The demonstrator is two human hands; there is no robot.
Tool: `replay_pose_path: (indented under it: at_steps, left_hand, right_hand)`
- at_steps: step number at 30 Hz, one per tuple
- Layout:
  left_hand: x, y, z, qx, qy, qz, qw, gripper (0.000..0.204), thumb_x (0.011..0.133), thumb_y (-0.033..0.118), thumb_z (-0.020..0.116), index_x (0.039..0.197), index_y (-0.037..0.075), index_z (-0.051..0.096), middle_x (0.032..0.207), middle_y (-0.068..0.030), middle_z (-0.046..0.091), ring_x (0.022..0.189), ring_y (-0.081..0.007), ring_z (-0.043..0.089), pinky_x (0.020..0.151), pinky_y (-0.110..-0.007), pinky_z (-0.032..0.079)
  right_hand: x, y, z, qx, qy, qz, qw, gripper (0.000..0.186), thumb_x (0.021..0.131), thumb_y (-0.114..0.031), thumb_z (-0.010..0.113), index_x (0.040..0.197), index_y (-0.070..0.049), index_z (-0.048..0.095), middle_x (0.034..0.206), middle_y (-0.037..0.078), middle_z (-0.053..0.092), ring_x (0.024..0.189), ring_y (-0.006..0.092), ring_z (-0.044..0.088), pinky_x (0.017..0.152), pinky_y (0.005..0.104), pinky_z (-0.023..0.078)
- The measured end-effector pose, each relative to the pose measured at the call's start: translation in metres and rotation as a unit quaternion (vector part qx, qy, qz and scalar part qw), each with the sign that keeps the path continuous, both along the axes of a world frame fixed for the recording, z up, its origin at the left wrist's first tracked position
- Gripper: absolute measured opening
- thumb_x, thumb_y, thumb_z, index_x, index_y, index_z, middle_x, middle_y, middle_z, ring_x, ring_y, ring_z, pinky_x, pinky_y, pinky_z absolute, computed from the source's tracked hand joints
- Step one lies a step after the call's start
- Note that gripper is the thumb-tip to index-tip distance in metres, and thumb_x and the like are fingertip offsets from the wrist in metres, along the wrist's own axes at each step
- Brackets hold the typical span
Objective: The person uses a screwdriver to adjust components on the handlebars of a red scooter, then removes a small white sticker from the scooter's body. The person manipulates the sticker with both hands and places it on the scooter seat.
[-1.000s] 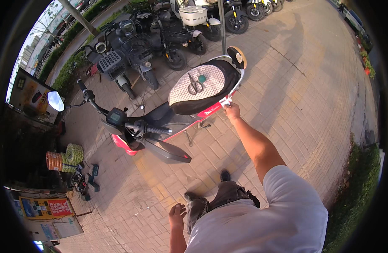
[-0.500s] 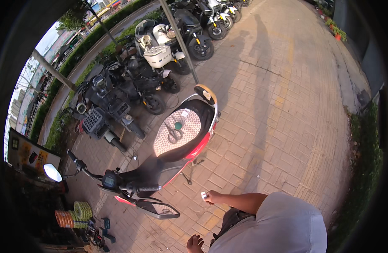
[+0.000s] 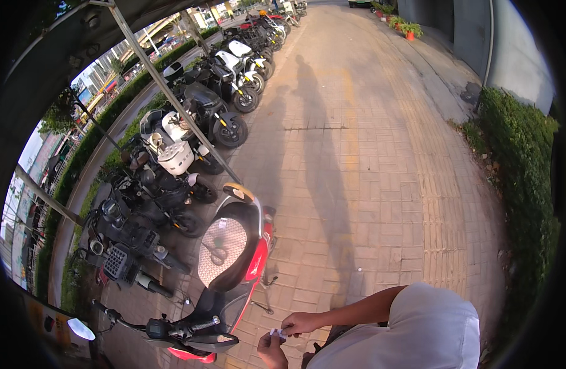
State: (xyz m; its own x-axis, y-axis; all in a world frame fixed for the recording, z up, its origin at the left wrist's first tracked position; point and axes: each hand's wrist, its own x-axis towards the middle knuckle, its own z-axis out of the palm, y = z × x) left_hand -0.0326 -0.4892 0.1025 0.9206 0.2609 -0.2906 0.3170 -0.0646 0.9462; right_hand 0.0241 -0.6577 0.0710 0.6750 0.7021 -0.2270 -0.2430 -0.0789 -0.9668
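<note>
My right hand (image 3: 300, 323) reaches in from the right, its fingers closed at a small white piece (image 3: 277, 333). My left hand (image 3: 271, 353) is raised to meet it, with thumb and fingers pinching the same piece from below. Its exact kind is too small to make out. Ahead and to the left of both hands stands a red and black electric scooter (image 3: 257, 264). On its light checkered seat pad (image 3: 221, 246) lie what look like scissors (image 3: 216, 251), blurred now, and a small white item (image 3: 223, 224).
A row of parked scooters (image 3: 200, 104) lines the left side, beside a slanting metal pole (image 3: 166, 89). Brick paving (image 3: 387, 209) stretches ahead with long shadows across it. A hedge (image 3: 522, 160) and potted plants (image 3: 410, 31) border the right.
My left hand has come up to my right hand, and both now meet at the small white piece. The view has tilted up, showing more of the paving ahead.
</note>
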Motion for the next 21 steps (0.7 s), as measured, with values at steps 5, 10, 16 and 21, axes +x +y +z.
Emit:
replay_pose_path:
  at_steps: [5, 10, 16, 21]
  left_hand:
    - [-0.022, 0.000, 0.041, 0.016, -0.011, -0.006, 1.000, 0.026, 0.094, 0.022, 0.058, 0.085, -0.003, 0.062, 0.074, -0.0070, 0.060, 0.069, -0.0148, 0.056, 0.063, -0.029, 0.050]
    - [-0.060, 0.034, 0.060, -0.009, -0.035, 0.007, 0.999, 0.026, 0.095, 0.022, 0.057, 0.090, -0.004, 0.062, 0.081, -0.0088, 0.063, 0.073, -0.0162, 0.061, 0.065, -0.029, 0.052]
    - [-0.134, 0.091, 0.083, -0.068, -0.071, 0.106, 0.989, 0.025, 0.096, 0.014, 0.052, 0.101, -0.009, 0.061, 0.092, -0.0147, 0.065, 0.081, -0.0216, 0.066, 0.076, -0.034, 0.056]
    - [-0.164, 0.137, 0.070, -0.093, -0.116, 0.168, 0.975, 0.026, 0.097, 0.015, 0.052, 0.108, -0.006, 0.061, 0.102, -0.0171, 0.067, 0.081, -0.0251, 0.066, 0.076, -0.035, 0.055]
  right_hand:
    - [-0.020, 0.011, 0.015, 0.038, 0.010, -0.005, 0.999, 0.030, 0.095, -0.028, 0.060, 0.100, 0.001, 0.064, 0.078, 0.002, 0.064, 0.067, 0.0092, 0.059, 0.061, 0.0264, 0.049]
    - [-0.042, 0.055, 0.024, 0.061, 0.005, 0.027, 0.998, 0.028, 0.095, -0.027, 0.061, 0.101, 0.001, 0.063, 0.081, 0.002, 0.064, 0.067, 0.0083, 0.057, 0.061, 0.0251, 0.048]
    - [-0.088, 0.129, 0.070, 0.072, 0.013, 0.104, 0.992, 0.031, 0.095, -0.029, 0.062, 0.103, 0.001, 0.061, 0.083, 0.002, 0.064, 0.068, 0.0081, 0.057, 0.062, 0.0241, 0.047]
    - [-0.101, 0.182, 0.090, 0.062, -0.023, 0.146, 0.987, 0.030, 0.094, -0.029, 0.063, 0.099, 0.001, 0.063, 0.079, 0.002, 0.063, 0.067, 0.0077, 0.055, 0.060, 0.0250, 0.045]
